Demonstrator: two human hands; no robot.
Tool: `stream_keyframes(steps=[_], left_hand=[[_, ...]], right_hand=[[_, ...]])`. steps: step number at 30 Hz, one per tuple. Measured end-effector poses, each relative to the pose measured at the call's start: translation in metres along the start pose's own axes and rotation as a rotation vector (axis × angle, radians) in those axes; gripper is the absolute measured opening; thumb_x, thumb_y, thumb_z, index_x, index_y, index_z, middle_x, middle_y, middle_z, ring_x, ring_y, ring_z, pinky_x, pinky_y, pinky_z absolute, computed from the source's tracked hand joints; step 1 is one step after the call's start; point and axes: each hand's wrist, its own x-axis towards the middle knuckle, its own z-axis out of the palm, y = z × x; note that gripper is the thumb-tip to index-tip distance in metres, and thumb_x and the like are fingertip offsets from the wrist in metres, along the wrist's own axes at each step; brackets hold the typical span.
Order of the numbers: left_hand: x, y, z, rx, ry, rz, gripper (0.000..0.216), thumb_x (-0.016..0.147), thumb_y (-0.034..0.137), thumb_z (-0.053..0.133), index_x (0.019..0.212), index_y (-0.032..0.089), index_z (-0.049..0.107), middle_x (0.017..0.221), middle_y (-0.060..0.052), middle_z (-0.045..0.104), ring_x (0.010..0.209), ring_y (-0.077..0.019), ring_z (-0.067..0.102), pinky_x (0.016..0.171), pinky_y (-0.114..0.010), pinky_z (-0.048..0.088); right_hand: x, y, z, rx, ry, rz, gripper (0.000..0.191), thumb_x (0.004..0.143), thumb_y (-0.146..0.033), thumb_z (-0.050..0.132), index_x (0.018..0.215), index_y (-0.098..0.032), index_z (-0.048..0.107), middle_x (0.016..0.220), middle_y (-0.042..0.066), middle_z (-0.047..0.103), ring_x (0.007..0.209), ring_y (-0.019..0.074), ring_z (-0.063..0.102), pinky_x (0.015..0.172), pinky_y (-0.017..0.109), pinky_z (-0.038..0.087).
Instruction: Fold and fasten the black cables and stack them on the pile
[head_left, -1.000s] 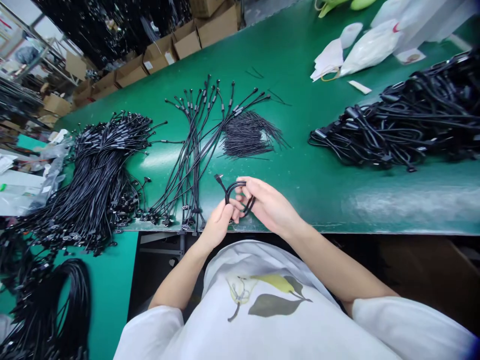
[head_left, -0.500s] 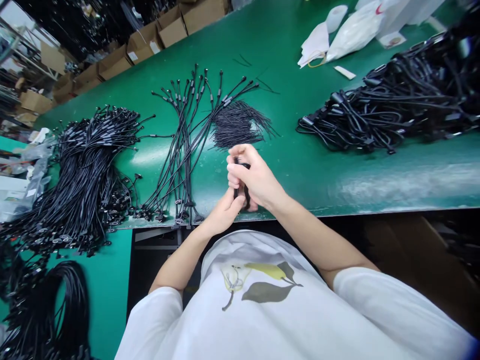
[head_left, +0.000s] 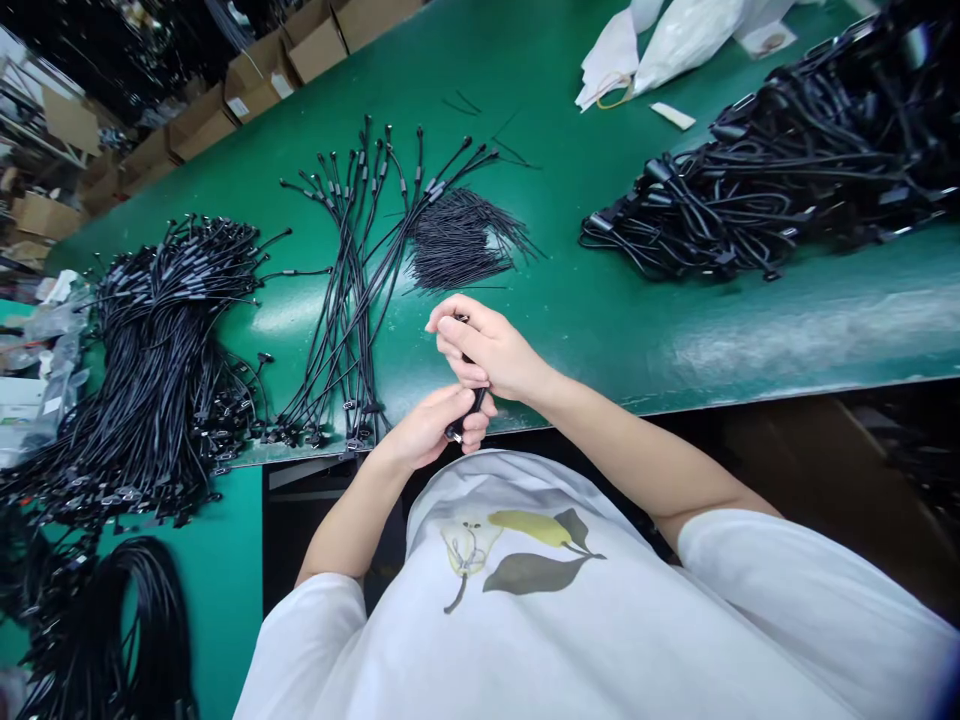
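Close to my body, over the table's front edge, my left hand (head_left: 435, 425) is closed around the lower end of a folded black cable (head_left: 474, 402). Just above it, my right hand (head_left: 491, 348) grips the upper part of the same cable, its fingers curled and hiding much of it. A dark connector end pokes out below my left fingers. Beyond my hands lies a pile of short black ties (head_left: 459, 240). Left of that pile, several straight black cables (head_left: 352, 290) with small connectors lie crossed on the table.
A thick heap of black cables (head_left: 165, 340) covers the table's left side. Coiled cables (head_left: 154, 610) lie on the lower green surface. Bundled cables (head_left: 720, 200) fill the right. A white plastic bag (head_left: 686, 45) and cardboard boxes (head_left: 259, 85) stand at the back of the green table (head_left: 585, 300).
The folded cable has tilted, and its connector end now shows below my left hand. My left hand has moved slightly left and my right fingers have slid along the cable. The view shifted slightly.
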Motion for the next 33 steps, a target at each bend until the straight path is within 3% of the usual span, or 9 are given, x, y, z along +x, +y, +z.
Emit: stream_keyframes(steps=[4, 7, 10, 12, 15, 19, 21, 26, 33], left_hand=[[0.000, -0.006, 0.000, -0.055, 0.052, 0.068, 0.037, 0.078, 0.046, 0.072, 0.089, 0.012, 0.061, 0.064, 0.004, 0.039, 0.054, -0.0062, 0.040, 0.047, -0.017, 0.034], [-0.002, -0.006, -0.005, -0.108, 0.131, 0.120, 0.033, 0.078, 0.042, 0.072, 0.088, 0.012, 0.061, 0.064, 0.004, 0.038, 0.053, -0.0050, 0.037, 0.046, -0.016, 0.031], [-0.004, -0.001, -0.010, -0.114, 0.129, 0.086, 0.032, 0.080, 0.041, 0.071, 0.088, 0.012, 0.061, 0.065, 0.003, 0.040, 0.054, -0.0056, 0.038, 0.047, -0.016, 0.032], [-0.004, 0.002, -0.011, -0.116, 0.104, 0.058, 0.029, 0.081, 0.040, 0.069, 0.087, 0.012, 0.061, 0.065, 0.002, 0.043, 0.055, -0.0067, 0.041, 0.047, -0.017, 0.034], [0.003, 0.005, -0.011, -0.207, 0.182, 0.167, 0.021, 0.086, 0.033, 0.063, 0.081, 0.014, 0.059, 0.065, 0.001, 0.046, 0.056, -0.0078, 0.045, 0.049, -0.018, 0.036], [0.018, 0.004, -0.010, -0.394, 0.465, 0.329, 0.024, 0.096, 0.028, 0.046, 0.089, 0.013, 0.063, 0.071, 0.000, 0.055, 0.062, -0.0081, 0.054, 0.062, -0.020, 0.045], [0.024, 0.003, -0.009, -0.447, 0.568, 0.351, 0.028, 0.097, 0.027, 0.042, 0.090, 0.013, 0.065, 0.075, -0.001, 0.060, 0.067, -0.0078, 0.057, 0.069, -0.020, 0.046], [0.030, 0.001, -0.008, -0.403, 0.652, 0.442, 0.030, 0.095, 0.028, 0.045, 0.087, 0.011, 0.068, 0.079, -0.001, 0.065, 0.074, -0.0086, 0.060, 0.080, -0.021, 0.044], [0.024, 0.007, -0.012, -0.344, 0.601, 0.321, 0.038, 0.093, 0.026, 0.038, 0.088, 0.008, 0.071, 0.071, -0.004, 0.066, 0.069, -0.0103, 0.060, 0.074, -0.020, 0.044]], right_hand=[[0.002, 0.004, -0.012, -0.018, 0.067, 0.054, 0.027, 0.089, -0.046, 0.056, 0.099, -0.021, 0.049, 0.068, -0.008, 0.042, 0.040, 0.0025, 0.034, 0.035, 0.015, 0.032], [-0.002, -0.003, -0.027, -0.473, 0.157, -0.204, 0.021, 0.091, -0.037, 0.053, 0.105, -0.021, 0.054, 0.090, 0.002, 0.057, 0.074, 0.0131, 0.062, 0.067, 0.031, 0.055], [-0.011, -0.020, -0.040, -1.101, -0.103, -0.497, 0.022, 0.091, -0.024, 0.051, 0.111, -0.023, 0.060, 0.123, 0.008, 0.060, 0.120, 0.0245, 0.054, 0.105, 0.054, 0.038], [-0.018, -0.033, -0.043, -1.378, -0.384, -0.617, 0.029, 0.093, -0.017, 0.044, 0.115, -0.026, 0.060, 0.131, 0.005, 0.058, 0.129, 0.0237, 0.047, 0.113, 0.058, 0.026], [-0.029, -0.039, -0.038, -1.591, -0.464, -0.752, 0.029, 0.097, -0.018, 0.039, 0.113, -0.023, 0.062, 0.125, 0.007, 0.062, 0.121, 0.0224, 0.053, 0.105, 0.050, 0.036], [-0.039, -0.009, -0.019, -1.726, -0.230, -0.735, 0.031, 0.096, -0.038, 0.048, 0.108, -0.014, 0.063, 0.105, 0.012, 0.066, 0.088, 0.0212, 0.059, 0.072, 0.036, 0.043], [-0.038, 0.014, -0.012, -1.774, -0.123, -0.723, 0.026, 0.097, -0.031, 0.046, 0.105, -0.013, 0.063, 0.100, 0.012, 0.066, 0.079, 0.0183, 0.056, 0.066, 0.033, 0.038], [-0.028, 0.042, -0.004, -1.829, 0.016, -0.813, 0.024, 0.096, -0.011, 0.040, 0.096, -0.014, 0.064, 0.088, 0.008, 0.065, 0.076, 0.0161, 0.052, 0.069, 0.033, 0.037], [-0.027, 0.031, 0.001, -1.902, -0.238, -1.019, 0.025, 0.093, -0.007, 0.040, 0.096, -0.009, 0.065, 0.094, 0.011, 0.064, 0.088, 0.0196, 0.055, 0.088, 0.038, 0.046]])
